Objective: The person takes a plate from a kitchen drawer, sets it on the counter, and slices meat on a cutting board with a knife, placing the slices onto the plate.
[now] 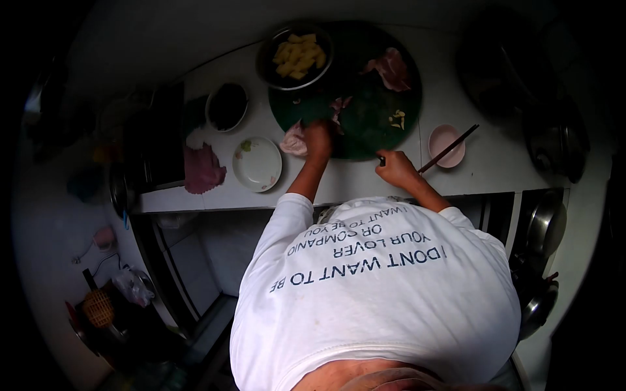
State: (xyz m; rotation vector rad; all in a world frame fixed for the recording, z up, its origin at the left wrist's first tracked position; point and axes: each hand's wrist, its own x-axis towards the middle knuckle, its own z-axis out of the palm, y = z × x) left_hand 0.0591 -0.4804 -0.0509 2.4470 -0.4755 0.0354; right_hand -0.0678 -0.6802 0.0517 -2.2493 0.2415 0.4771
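At the near edge of the cutting board (365, 135), meat (295, 140) is touched by the left hand (318, 139), finger state indeterminable, and a dark handle (381, 160) is clasped by the right hand (396, 168), fingers curled.

So both your forearms angle inward, left forearm (308, 178) steeper, right forearm (426, 192) slanting more across. Your left hand (319, 139) is reaching farther out, kinda lost in shadow, so can't really make out the fingers. Your right hand (396, 169) is curled up fist-like, closer to your body. Hands aren't touching.
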